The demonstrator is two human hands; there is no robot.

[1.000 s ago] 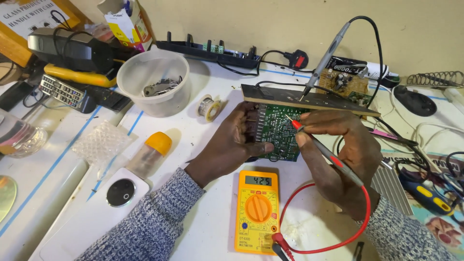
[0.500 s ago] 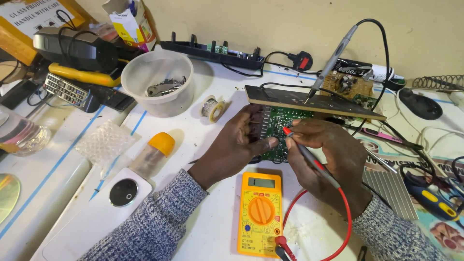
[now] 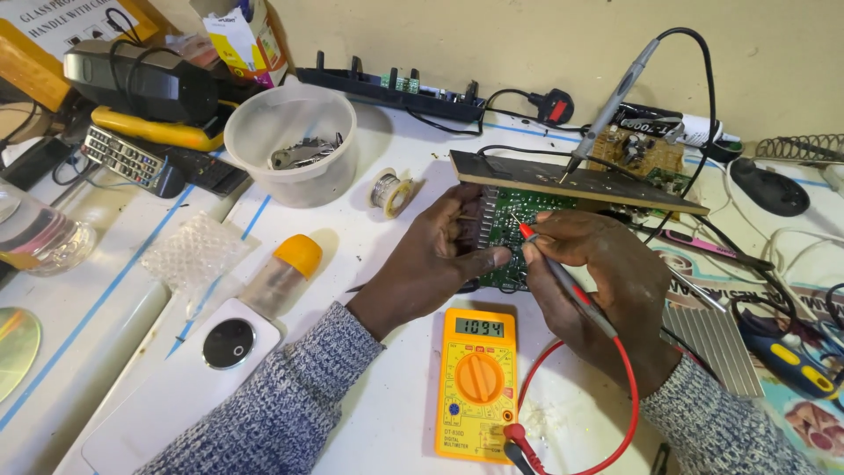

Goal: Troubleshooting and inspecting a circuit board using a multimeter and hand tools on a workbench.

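White worktable (image 3: 396, 413): carries all items below. Clear plastic bowl (image 3: 292, 145), holding metal parts, stands at rear left. Yellow multimeter (image 3: 476, 383) lies at front centre, between the 2 forearms. Green circuit board (image 3: 510, 236) sits at centre, just behind the meter. Left hand (image 3: 440, 255): fingers curled around the board's left edge, steadying it. Right hand (image 3: 607, 273): closed in a pen grip on 1 red probe (image 3: 554, 268), tip touching the board. Solder spool (image 3: 387, 191) rests beside the bowl.

A single head-worn view looks steeply down, close over the cluttered white worktable (image 3: 387, 413).
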